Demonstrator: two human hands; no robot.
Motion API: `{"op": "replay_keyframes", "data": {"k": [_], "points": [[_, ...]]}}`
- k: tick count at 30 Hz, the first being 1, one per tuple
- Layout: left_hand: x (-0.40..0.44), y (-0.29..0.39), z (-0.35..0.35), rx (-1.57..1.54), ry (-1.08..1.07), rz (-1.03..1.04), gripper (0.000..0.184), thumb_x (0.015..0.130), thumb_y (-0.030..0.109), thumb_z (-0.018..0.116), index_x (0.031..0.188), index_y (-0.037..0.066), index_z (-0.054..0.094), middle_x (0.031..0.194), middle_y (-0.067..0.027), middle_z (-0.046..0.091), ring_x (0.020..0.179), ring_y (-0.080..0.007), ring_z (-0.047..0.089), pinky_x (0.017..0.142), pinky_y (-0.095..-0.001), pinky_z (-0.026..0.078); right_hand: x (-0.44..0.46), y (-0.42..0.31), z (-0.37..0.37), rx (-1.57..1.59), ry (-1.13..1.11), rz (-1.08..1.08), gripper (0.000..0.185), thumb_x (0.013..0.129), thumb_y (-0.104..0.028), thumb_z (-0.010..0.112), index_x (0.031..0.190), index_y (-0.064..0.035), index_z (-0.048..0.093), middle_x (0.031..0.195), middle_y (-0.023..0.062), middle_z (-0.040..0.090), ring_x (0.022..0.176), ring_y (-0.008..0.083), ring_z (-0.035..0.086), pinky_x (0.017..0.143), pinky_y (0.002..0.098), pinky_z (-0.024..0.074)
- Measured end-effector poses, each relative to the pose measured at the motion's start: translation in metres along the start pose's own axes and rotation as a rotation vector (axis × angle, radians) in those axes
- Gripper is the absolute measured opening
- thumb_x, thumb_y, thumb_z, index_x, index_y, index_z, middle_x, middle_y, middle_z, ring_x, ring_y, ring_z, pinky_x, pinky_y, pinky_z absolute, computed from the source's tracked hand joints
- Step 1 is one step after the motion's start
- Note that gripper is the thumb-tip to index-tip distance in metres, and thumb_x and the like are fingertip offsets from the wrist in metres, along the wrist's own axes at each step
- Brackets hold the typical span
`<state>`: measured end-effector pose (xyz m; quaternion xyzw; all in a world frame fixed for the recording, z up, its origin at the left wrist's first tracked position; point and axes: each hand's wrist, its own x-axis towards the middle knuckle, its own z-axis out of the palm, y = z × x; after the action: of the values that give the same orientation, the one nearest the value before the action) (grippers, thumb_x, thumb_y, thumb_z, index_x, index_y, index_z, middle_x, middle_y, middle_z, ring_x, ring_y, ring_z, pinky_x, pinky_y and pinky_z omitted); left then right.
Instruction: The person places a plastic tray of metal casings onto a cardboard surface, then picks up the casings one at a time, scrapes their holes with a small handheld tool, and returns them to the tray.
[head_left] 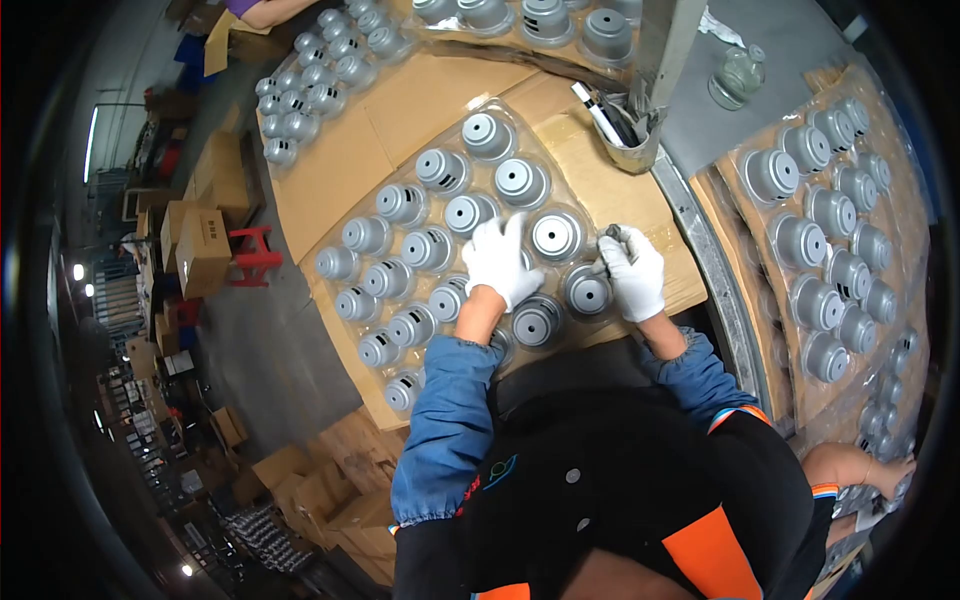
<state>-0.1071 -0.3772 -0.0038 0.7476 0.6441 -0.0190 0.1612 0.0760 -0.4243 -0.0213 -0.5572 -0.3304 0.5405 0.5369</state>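
Note:
Silver-grey cup-shaped parts, each with a round top and a dark centre hole, sit in rows in a clear plastic tray point(400, 250) on cardboard. My left hand point(500, 262), in a white glove, rests over one of them with its fingers spread, partly hiding it. Just right of it is a part with a bright white ring point(557, 236). My right hand point(634, 275), also gloved, is closed in a pinch around a small dark grey thing too hidden to name. That hand is beside a silver part point(587, 289) at the tray's right edge.
A holder point(632, 155) with pens is by a metal post point(668, 50). Behind it stands a clear bottle point(737, 77). More silver parts fill trays at right point(815, 240) and far left point(320, 85). Other people's arms show at top left and lower right point(860, 470).

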Motion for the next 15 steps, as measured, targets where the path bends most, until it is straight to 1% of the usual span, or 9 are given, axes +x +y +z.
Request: {"op": "replay_keyframes", "data": {"k": [1,3,5,6,8,9,11,13,15], "points": [[0.005,0.01,-0.007,-0.039,0.087,0.13,0.073,0.06,0.03,0.074,0.125,0.015,0.046,0.121,-0.0164,0.049,0.11,-0.0373,0.049,0.092,-0.0453,0.042,0.003,0.003,0.0,-0.023,0.008,-0.023,0.02,0.089,-0.008,0.059,0.105,0.0043,0.057,0.083,0.0055,0.063,0.065,0.0069,0.057,0.06,0.0217,0.0473],[0.02,0.025,0.005,-0.089,0.029,0.216,0.067,0.06,0.025,0.075,0.122,0.018,0.048,0.12,-0.0163,0.05,0.107,-0.0374,0.051,0.089,-0.0458,0.044,0.007,0.005,0.001,0.006,-0.001,-0.01,0.02,0.088,-0.007,0.06,0.105,0.0043,0.057,0.084,0.0057,0.063,0.065,0.0065,0.056,0.06,0.0217,0.0469],[0.034,0.025,0.035,-0.152,-0.183,0.166,0.063,0.064,0.023,0.072,0.122,0.019,0.049,0.125,-0.0167,0.045,0.108,-0.0363,0.05,0.088,-0.045,0.044,0.011,0.011,0.001,-0.078,0.022,-0.055,0.02,0.088,-0.007,0.06,0.105,0.0038,0.057,0.085,0.0063,0.064,0.066,0.0065,0.056,0.061,0.0219,0.0471],[0.033,0.027,0.033,-0.153,-0.185,0.167,0.063,0.064,0.023,0.072,0.122,0.019,0.049,0.125,-0.0167,0.045,0.108,-0.0363,0.05,0.088,-0.045,0.044,0.012,0.01,-0.001,-0.079,0.024,-0.053,0.02,0.088,-0.007,0.06,0.105,0.0038,0.057,0.085,0.0063,0.064,0.066,0.0065,0.056,0.061,0.0219,0.0471],[0.027,0.029,0.026,-0.336,-0.02,0.094,0.057,0.064,0.019,0.073,0.116,0.013,0.05,0.119,-0.0175,0.049,0.103,-0.0323,0.055,0.085,-0.0412,0.047,0.016,0.005,-0.004,-0.05,0.045,-0.047,0.018,0.088,-0.005,0.059,0.104,0.0031,0.058,0.087,0.0068,0.065,0.066,0.0075,0.058,0.061,0.0223,0.0479],[0.024,0.024,0.027,-0.334,-0.022,0.099,0.057,0.064,0.019,0.073,0.116,0.013,0.05,0.119,-0.0175,0.049,0.103,-0.0323,0.055,0.085,-0.0412,0.047,0.017,0.001,-0.005,-0.047,0.05,-0.049,0.018,0.088,-0.005,0.059,0.104,0.0031,0.058,0.087,0.0068,0.065,0.066,0.0075,0.058,0.061,0.0223,0.0479],[0.011,0.005,0.033,-0.876,0.191,-0.026,0.052,0.068,0.012,0.072,0.113,0.008,0.046,0.109,-0.0153,0.053,0.097,-0.0242,0.057,0.082,-0.0353,0.05,0.019,-0.007,-0.006,-0.031,0.057,0.002,0.016,0.087,-0.004,0.059,0.101,0.0028,0.059,0.086,0.0065,0.065,0.065,0.0084,0.059,0.06,0.0225,0.0483],[-0.012,0.022,-0.013,-1.675,0.023,-0.32,0.051,0.073,0.006,0.069,0.115,0.005,0.041,0.101,-0.0113,0.054,0.094,-0.0193,0.057,0.079,-0.032,0.051,0.017,-0.009,0.001,0.034,0.002,-0.011,0.014,0.087,-0.004,0.06,0.099,0.0027,0.059,0.084,0.0062,0.065,0.064,0.0086,0.059,0.059,0.0224,0.0481],[-0.028,0.015,-0.016,-1.748,0.033,-0.301,0.05,0.076,0.002,0.065,0.117,0.006,0.036,0.105,-0.0112,0.053,0.095,-0.02,0.057,0.078,-0.0338,0.052,0.011,-0.014,0.011,0.1,-0.059,-0.022,0.013,0.087,-0.004,0.06,0.098,0.0026,0.06,0.082,0.006,0.065,0.063,0.0088,0.059,0.057,0.0224,0.0479]]}}
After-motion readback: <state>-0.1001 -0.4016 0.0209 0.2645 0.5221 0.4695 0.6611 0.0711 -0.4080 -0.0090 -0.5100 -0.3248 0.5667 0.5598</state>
